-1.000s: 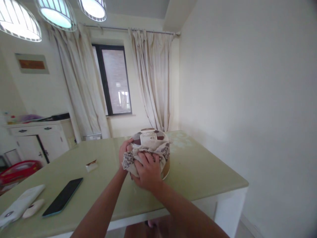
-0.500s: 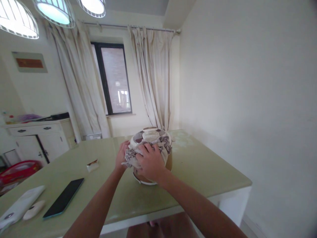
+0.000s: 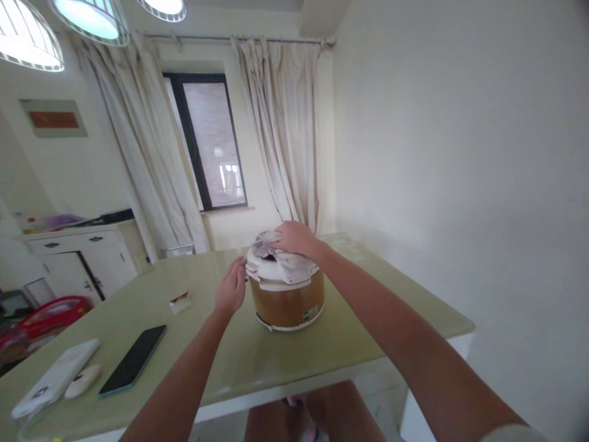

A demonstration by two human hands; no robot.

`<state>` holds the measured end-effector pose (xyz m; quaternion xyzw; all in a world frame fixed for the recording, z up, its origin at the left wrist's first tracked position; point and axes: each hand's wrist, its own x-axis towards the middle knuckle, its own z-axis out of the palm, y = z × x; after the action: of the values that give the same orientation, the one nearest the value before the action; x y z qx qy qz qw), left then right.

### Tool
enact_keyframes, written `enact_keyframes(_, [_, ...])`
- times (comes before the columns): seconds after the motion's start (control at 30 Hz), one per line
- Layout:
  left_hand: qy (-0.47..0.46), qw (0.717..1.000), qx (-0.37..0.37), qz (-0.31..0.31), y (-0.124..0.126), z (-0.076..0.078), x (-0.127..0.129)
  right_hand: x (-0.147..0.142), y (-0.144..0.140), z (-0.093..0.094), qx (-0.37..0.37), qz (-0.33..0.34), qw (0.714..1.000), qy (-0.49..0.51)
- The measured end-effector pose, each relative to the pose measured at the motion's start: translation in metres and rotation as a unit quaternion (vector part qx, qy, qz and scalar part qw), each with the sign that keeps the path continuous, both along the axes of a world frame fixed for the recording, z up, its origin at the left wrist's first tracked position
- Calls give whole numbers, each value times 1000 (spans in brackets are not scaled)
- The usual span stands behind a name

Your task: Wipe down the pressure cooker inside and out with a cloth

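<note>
A rice cooker with a brown body and white lid stands on the pale green table. My right hand rests on top of the lid, pressing a patterned cloth against it. My left hand lies flat against the cooker's left side, fingers together, holding nothing.
A dark phone, a white flat device and a small white object lie at the table's left front. A small wrapper sits mid-left. A white cabinet, a red basket, curtains and a window are behind. A wall is close on the right.
My right hand has carried the cloth from the cooker's front face up onto the lid. The brown body is now uncovered. My left hand slid to the side.
</note>
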<state>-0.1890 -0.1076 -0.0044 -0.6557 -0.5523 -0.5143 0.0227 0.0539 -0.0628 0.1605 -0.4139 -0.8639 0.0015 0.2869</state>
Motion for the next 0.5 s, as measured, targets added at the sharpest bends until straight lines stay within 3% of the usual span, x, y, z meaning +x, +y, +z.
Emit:
enact_keyframes(0.13, [-14,999,-8,36,-1,5,5,42,23,-20,-89,-10,982,167])
enact_keyframes(0.23, [-7,992,-52,115,1,25,8,67,26,-53,-74,-47,957,275])
enact_keyframes(0.3, [3,981,-77,180,4,45,16,76,19,-90,-44,-80,934,345])
enact_keyframes(0.37, [18,976,-65,207,7,66,33,76,6,-139,-39,-112,922,368])
enact_keyframes(0.43, [45,984,-23,169,10,83,59,70,-8,-194,-33,-167,896,410])
enact_keyframes(0.5, [80,990,16,117,11,91,88,63,-19,-245,-7,-208,891,403])
